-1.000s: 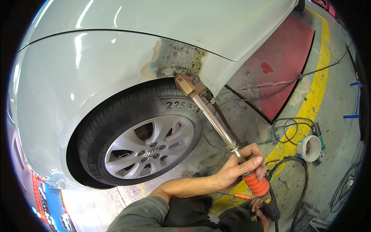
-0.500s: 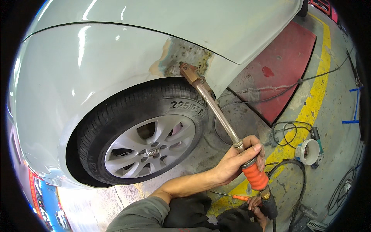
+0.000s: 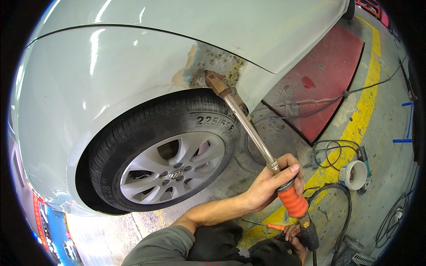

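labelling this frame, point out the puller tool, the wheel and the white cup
puller tool (image 3: 248,128), head view, middle of its metal shaft
wheel (image 3: 171,170), head view, silver hub
white cup (image 3: 353,174), head view, its rim

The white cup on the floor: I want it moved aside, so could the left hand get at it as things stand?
Probably not right away. The left hand is wrapped around the long metal tool and would have to let go first; the floor across to the white cup holds only loose cables.

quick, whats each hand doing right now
Left hand: closed around the long metal pulling tool, just above its orange grip.
Right hand: at the tool's dark lower end, mostly hidden; cannot tell whether it is closed.
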The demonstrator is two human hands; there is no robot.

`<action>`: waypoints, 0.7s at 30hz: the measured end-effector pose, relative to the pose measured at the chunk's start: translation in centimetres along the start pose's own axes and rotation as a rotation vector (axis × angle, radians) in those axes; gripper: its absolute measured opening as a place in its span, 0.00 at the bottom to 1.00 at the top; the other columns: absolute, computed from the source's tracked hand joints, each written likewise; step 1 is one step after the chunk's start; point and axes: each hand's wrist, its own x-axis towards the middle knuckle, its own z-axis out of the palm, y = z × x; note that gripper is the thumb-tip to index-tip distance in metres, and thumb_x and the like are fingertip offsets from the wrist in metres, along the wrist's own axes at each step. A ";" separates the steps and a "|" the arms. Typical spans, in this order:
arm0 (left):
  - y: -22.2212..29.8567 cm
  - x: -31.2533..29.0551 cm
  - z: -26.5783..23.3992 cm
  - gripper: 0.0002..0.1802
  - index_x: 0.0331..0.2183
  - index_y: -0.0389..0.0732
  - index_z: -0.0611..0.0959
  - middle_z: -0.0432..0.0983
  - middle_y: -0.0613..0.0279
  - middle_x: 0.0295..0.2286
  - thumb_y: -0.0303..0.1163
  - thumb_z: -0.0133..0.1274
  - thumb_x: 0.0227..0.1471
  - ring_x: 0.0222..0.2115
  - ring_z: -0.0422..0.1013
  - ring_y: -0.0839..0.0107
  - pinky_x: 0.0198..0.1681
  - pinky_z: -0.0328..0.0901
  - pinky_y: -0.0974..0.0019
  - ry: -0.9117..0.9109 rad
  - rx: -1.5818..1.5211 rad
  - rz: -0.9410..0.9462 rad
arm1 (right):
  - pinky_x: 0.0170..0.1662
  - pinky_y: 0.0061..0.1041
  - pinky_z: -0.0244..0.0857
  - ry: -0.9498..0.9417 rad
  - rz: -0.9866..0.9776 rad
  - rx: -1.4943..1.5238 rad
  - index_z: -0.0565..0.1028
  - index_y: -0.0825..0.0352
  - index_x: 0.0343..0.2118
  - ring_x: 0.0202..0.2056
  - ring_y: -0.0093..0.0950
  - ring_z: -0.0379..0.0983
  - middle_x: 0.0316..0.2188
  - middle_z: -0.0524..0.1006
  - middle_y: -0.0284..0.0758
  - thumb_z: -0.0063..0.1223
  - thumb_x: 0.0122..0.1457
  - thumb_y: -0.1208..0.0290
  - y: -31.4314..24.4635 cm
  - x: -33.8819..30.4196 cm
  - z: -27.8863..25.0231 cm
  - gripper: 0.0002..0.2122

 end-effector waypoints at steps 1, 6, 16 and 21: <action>0.0 -0.1 0.0 0.12 0.38 0.41 0.73 0.74 0.65 0.30 0.39 0.48 0.72 0.32 0.74 0.74 0.40 0.71 0.65 -0.001 0.010 0.003 | 0.48 0.40 0.63 -0.002 0.003 0.002 0.71 0.63 0.35 0.30 0.31 0.71 0.27 0.71 0.33 0.67 0.59 0.61 0.0 0.0 0.0 0.14; 0.3 0.0 0.3 0.10 0.37 0.41 0.71 0.72 0.62 0.27 0.36 0.49 0.71 0.32 0.73 0.67 0.42 0.69 0.59 0.052 -0.020 -0.026 | 0.47 0.39 0.63 -0.004 0.007 0.005 0.71 0.63 0.35 0.30 0.31 0.71 0.27 0.71 0.33 0.67 0.59 0.61 0.0 0.1 0.0 0.14; 0.2 0.3 0.0 0.10 0.37 0.41 0.72 0.74 0.62 0.27 0.36 0.49 0.70 0.32 0.73 0.67 0.41 0.69 0.59 0.045 -0.024 -0.024 | 0.47 0.39 0.64 0.005 0.010 0.017 0.72 0.63 0.35 0.30 0.31 0.71 0.27 0.71 0.32 0.67 0.59 0.61 0.1 0.5 -0.2 0.15; 0.1 0.3 -0.1 0.11 0.38 0.41 0.73 0.74 0.64 0.30 0.38 0.49 0.71 0.32 0.74 0.73 0.40 0.70 0.63 0.033 -0.021 -0.004 | 0.46 0.39 0.64 0.004 0.011 0.021 0.72 0.63 0.35 0.30 0.31 0.71 0.27 0.71 0.32 0.67 0.59 0.61 0.3 0.9 -0.3 0.15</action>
